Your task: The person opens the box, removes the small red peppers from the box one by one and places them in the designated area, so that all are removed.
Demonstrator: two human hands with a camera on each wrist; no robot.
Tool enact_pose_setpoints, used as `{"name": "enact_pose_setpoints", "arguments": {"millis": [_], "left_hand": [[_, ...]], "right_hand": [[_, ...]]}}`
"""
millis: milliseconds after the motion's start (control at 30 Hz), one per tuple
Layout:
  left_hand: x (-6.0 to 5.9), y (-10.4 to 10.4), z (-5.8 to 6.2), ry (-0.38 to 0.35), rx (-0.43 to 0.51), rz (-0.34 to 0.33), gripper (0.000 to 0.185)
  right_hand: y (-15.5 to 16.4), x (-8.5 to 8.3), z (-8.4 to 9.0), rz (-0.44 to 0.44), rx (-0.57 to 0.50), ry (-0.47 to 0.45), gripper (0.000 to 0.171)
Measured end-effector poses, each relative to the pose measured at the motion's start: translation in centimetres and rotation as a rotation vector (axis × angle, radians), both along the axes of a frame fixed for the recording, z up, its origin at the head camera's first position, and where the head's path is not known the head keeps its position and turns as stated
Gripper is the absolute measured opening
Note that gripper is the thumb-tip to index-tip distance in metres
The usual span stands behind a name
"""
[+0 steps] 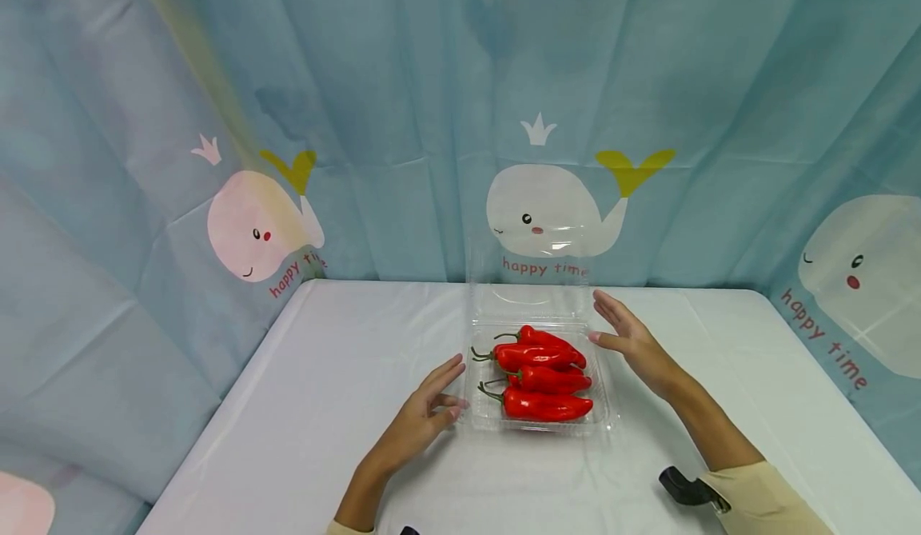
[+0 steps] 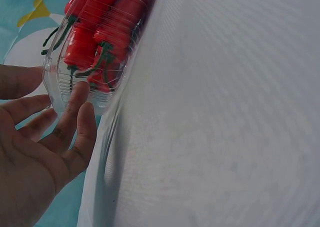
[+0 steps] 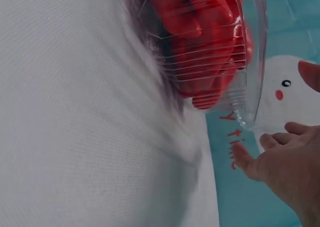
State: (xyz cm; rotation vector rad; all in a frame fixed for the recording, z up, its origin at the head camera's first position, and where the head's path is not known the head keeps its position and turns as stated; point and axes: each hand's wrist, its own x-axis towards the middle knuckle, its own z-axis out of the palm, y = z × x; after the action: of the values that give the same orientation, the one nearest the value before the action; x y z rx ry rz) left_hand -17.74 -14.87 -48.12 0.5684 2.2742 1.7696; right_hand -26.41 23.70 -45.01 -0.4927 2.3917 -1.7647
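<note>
The left hand (image 1: 424, 415) lies low in the frame just left of centre, palm turned inward, fingers loosely extended and pointing up and right; its forearm runs down to the bottom edge. The right hand (image 1: 633, 343) sits right of centre, held open with fingers straight and together, its sleeved forearm slanting toward the lower right corner.

Clear plastic clamshell box (image 1: 603, 407) flat on table, lid upright, open; four red chili peppers (image 1: 541, 371) inside, stems left.
</note>
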Motion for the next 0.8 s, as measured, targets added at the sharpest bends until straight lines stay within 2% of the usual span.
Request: {"name": "enact_pose_setpoints", "arguments": {"millis": [333,600,800], "left_hand": [[-0.03,-0.07,-0.08,0.007,0.002,-0.003,0.066],[-0.04,-0.11,-0.1,0.017,-0.002,-0.001,0.067],[-0.06,-0.16,-0.21,0.021,-0.007,-0.001,0.067]], "right_hand": [[-0.01,-0.36,-0.44,0.019,0.002,-0.061,0.091],[-0.36,-0.67,-0.37,-0.011,0.062,-0.138,0.093],[-0.37,-0.86,-0.63,-0.012,0.097,-0.161,0.095]]}}
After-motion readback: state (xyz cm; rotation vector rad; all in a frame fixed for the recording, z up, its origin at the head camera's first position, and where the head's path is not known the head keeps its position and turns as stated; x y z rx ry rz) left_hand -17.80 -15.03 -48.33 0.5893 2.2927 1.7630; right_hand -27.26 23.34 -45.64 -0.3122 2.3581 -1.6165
